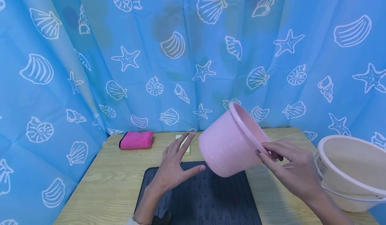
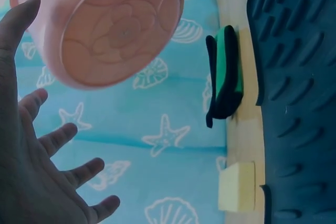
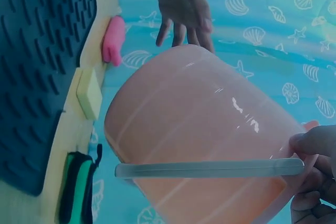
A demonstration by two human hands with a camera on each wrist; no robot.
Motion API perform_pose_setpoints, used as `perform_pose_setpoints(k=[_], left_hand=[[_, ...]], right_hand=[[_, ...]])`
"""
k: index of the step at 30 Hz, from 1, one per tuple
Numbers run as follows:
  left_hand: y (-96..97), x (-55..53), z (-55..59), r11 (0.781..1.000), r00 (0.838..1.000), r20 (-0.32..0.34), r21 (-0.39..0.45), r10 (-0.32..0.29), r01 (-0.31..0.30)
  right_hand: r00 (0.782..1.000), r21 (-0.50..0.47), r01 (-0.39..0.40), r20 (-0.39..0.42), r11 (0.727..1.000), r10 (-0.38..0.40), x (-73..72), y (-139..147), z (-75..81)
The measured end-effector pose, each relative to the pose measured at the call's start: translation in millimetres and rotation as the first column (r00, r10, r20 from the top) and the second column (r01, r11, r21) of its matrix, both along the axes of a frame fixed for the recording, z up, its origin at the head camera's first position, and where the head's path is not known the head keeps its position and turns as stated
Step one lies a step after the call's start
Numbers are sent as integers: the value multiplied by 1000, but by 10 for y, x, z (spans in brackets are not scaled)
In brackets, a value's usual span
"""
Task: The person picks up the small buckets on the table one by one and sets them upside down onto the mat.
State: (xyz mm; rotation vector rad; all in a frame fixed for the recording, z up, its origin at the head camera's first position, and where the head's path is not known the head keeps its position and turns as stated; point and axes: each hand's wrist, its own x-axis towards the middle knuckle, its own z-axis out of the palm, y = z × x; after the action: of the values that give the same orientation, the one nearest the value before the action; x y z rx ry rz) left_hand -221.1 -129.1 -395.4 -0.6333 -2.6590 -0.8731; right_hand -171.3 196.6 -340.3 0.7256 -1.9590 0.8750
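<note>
Right, the pink bucket (image 1: 229,144) is in the air above the far right part of the dark mat (image 1: 193,201), tilted, no contact with the table (image 1: 99,178) that I can see. Right hand (image 1: 292,169) has the rim (image 1: 241,121) pinched between thumb and fingers, at the near right of the mouth. Left hand (image 1: 173,168) is released, fingers spread, near the base (image 2: 123,32) and seemingly not touching it. My read of the step: bucket being turned between two hands. To do it well: a pinch at one spot of the rim is weak against twist, and the wall looks smooth, so get the left palm flat under the base before rotating further. Hold the pinch firm but don't squeeze the rim out of round. Turn slowly from the wrist; let the handle (image 3: 210,169) hang free so it doesn't snag fingers. Mind the white bucket (image 1: 343,203), just beside the right forearm. Orientation: long axis runs base to mouth, slanting from lower left to upper right in the head view. Mouth points up and right, base down and left, its flower relief facing the left wrist camera. Can't see the inside floor, so contents unknown.
</note>
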Motion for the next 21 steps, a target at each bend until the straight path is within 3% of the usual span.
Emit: perform_pose_setpoints(k=[6, 11, 14, 18, 21], left_hand=[[40, -20, -2, 996, 996, 85, 86, 12, -19], [59, -31, 3, 980, 987, 157, 197, -23, -8], [76, -43, -1, 959, 981, 183, 283, -64, 10], [103, -69, -28, 931, 976, 201, 364, -79, 1], [112, -99, -66, 888, 976, 179, 458, -123, 28]], right_hand=[[998, -30, 3, 69, 1000, -1, 5, -113, -49], [999, -87, -35, 24, 996, 38, -41, -198, -129], [999, -118, -52, 7, 992, 53, -58, -249, -158], [995, -145, -25, 92, 989, 38, -36, -311, -166], [989, -162, -4, 145, 987, 27, -18, -352, -164]])
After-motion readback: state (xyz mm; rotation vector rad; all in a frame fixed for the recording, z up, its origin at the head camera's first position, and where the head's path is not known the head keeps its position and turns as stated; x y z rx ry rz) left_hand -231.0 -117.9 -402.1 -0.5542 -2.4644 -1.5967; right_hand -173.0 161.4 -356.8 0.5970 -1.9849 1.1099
